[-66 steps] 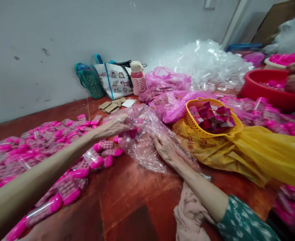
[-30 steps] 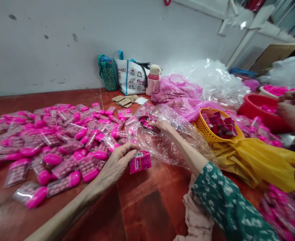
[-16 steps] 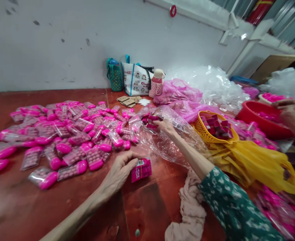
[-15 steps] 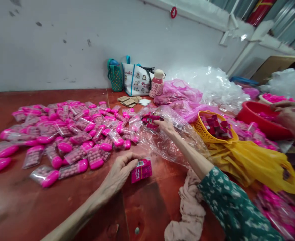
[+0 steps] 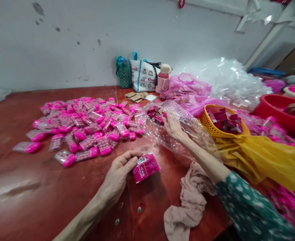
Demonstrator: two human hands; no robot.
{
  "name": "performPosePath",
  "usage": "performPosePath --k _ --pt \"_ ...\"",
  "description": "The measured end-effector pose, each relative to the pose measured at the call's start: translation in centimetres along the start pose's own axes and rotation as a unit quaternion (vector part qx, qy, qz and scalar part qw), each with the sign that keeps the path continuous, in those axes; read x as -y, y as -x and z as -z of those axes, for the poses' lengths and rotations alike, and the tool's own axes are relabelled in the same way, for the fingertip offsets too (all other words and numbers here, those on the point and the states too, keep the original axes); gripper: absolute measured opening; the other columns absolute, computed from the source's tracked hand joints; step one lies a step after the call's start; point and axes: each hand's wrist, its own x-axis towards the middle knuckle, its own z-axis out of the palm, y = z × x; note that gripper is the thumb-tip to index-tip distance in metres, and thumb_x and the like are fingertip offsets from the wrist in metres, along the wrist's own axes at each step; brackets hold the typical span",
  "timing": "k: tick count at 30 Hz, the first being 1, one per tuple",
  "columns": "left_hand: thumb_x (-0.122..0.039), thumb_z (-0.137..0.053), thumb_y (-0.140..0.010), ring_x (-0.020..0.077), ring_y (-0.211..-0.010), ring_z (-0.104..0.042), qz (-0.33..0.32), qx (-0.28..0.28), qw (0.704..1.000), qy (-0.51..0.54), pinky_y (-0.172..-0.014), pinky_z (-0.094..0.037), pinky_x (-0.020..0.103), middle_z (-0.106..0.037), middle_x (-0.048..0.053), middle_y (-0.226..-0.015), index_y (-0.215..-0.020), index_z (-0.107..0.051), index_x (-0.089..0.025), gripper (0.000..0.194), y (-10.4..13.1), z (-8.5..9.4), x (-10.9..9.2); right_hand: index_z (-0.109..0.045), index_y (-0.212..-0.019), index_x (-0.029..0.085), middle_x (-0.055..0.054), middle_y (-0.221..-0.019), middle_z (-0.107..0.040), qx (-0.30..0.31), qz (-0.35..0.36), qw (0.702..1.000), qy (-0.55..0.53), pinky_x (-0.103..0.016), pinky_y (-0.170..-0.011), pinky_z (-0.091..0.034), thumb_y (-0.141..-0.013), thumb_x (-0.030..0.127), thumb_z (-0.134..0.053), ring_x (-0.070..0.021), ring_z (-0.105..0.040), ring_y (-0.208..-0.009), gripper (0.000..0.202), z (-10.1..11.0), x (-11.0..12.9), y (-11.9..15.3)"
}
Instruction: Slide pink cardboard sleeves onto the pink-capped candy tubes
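Observation:
Between thumb and fingers, my left hand (image 5: pixel 121 170) pinches a pink printed packet (image 5: pixel 146 167) with a thin yellow band across it, just above the table. My right hand (image 5: pixel 174 125) reaches forward over a crumpled clear plastic bag (image 5: pixel 187 140). Its fingers look apart, with their tips touching small dark-pink packets (image 5: pixel 159 119) at the bag's mouth; the fingertips are partly hidden. To the left lies a heap of clear bottles with bright pink caps (image 5: pixel 87 124), filled with small pink balls.
A yellow basket (image 5: pixel 210 124) of dark-pink boxes stands at right, beside a yellow plastic bag (image 5: pixel 260 157) and a red basin (image 5: pixel 270 110) with another person's hand in it. A beige cloth (image 5: pixel 190 204) lies near the front. A patterned bag (image 5: pixel 143 77) and flask (image 5: pixel 163 78) stand by the wall.
The view has swung left. My left hand still holds the pink packet, now turned with its printed face showing more. My right hand's fingers have spread over the dark-pink packets they gripped earlier.

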Motion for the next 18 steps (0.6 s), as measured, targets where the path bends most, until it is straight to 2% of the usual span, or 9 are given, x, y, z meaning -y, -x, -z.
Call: performPosePath --k 2,4,5,6,8,12,15,17,18 --pt "-0.026 -0.062 -0.074 0.0111 -0.066 -0.06 -0.01 -0.009 1.0 -0.007 -0.063 -0.046 0.022 -0.065 0.001 -0.081 -0.092 -0.06 -0.019 0.02 0.4 -0.2 -0.1 -0.061 -0.086 0.013 -0.004 -0.083 -0.061 0.042 0.02 0.999 -0.014 -0.032 -0.071 -0.045 -0.089 0.029 -0.043 -0.0164 -0.057 -0.077 0.025 0.7 2.0 2.4" --pt "-0.027 -0.062 -0.074 0.0118 -0.067 -0.06 -0.016 -0.013 0.999 -0.027 -0.063 -0.047 0.023 -0.066 0.001 -0.082 -0.093 -0.059 -0.02 0.02 0.8 -0.2 -0.1 -0.063 -0.077 0.016 0.0 -0.069 -0.06 0.112 0.048 0.992 -0.042 -0.025 -0.06 -0.043 -0.087 0.035 -0.045 -0.0133 -0.056 -0.064 0.028 1.3 4.0 5.2" --pt "-0.027 -0.062 -0.074 0.0123 -0.068 -0.061 -0.021 -0.014 0.999 -0.038 -0.063 -0.047 0.023 -0.066 0.001 -0.083 -0.094 -0.059 -0.02 0.021 1.0 -0.2 -0.1 -0.064 -0.082 0.019 0.002 -0.069 -0.061 0.162 0.065 0.982 -0.069 -0.022 -0.056 -0.043 -0.087 0.036 -0.045 -0.0116 -0.056 -0.062 0.026 1.4 5.0 6.6" --pt "-0.027 -0.062 -0.074 0.0129 -0.069 -0.061 -0.027 -0.015 0.998 -0.048 -0.064 -0.047 0.023 -0.066 0.001 -0.084 -0.095 -0.059 -0.021 0.022 1.3 -0.2 -0.1 -0.063 -0.089 0.02 0.002 -0.075 -0.063 0.233 0.083 0.96 -0.128 -0.021 -0.056 -0.042 -0.086 0.035 -0.048 -0.0117 -0.057 -0.065 0.022 1.5 5.8 8.0" --pt "-0.027 -0.062 -0.074 0.0136 -0.07 -0.061 -0.036 -0.024 0.997 -0.056 -0.064 -0.048 0.024 -0.066 0.001 -0.084 -0.097 -0.059 -0.022 0.024 1.8 -0.1 0.1 -0.062 -0.095 0.021 0.001 -0.085 -0.063 0.281 0.076 0.938 -0.187 -0.023 -0.063 -0.043 -0.079 0.033 -0.06 -0.0135 -0.058 -0.075 0.021 1.5 7.0 10.4" --pt "-0.024 -0.066 -0.069 0.0155 -0.07 -0.062 -0.032 -0.016 0.997 -0.063 -0.067 -0.048 0.028 -0.067 0.002 -0.084 -0.1 -0.056 -0.022 0.032 3.2 0.2 0.5 -0.062 -0.092 0.02 0.001 -0.084 -0.062 0.246 -0.014 0.932 -0.267 -0.024 -0.067 -0.042 -0.075 0.022 -0.064 -0.014 -0.057 -0.077 0.017 0.9 8.0 13.5" --pt "-0.018 -0.069 -0.065 0.0177 -0.077 -0.061 -0.062 0.003 0.988 -0.142 -0.069 -0.047 0.027 -0.066 0.002 -0.087 -0.096 -0.059 -0.022 0.032 4.2 0.3 0.6 -0.06 -0.088 0.019 0.002 -0.081 -0.062 0.231 -0.046 0.93 -0.284 -0.023 -0.063 -0.042 -0.073 0.018 -0.065 -0.0138 -0.056 -0.074 0.015 0.7 8.4 14.8" --pt "-0.019 -0.064 -0.07 0.0178 -0.075 -0.06 -0.115 0.007 0.961 -0.252 -0.066 -0.046 0.025 -0.066 0.002 -0.083 -0.089 -0.062 -0.022 0.02 4.9 0.4 0.6 -0.059 -0.084 0.019 0.002 -0.077 -0.061 0.224 -0.037 0.937 -0.266 -0.022 -0.059 -0.041 -0.073 0.015 -0.063 -0.0132 -0.055 -0.07 0.012 0.6 8.7 15.5" --pt "-0.019 -0.061 -0.072 0.0178 -0.072 -0.06 -0.152 0.009 0.937 -0.313 -0.063 -0.045 0.025 -0.065 0.002 -0.079 -0.086 -0.063 -0.022 0.015 5.1 0.4 0.7 -0.059 -0.082 0.019 0.003 -0.074 -0.06 0.213 -0.025 0.944 -0.252 -0.022 -0.057 -0.04 -0.074 0.013 -0.062 -0.0126 -0.054 -0.067 0.01 0.6 8.8 15.9"
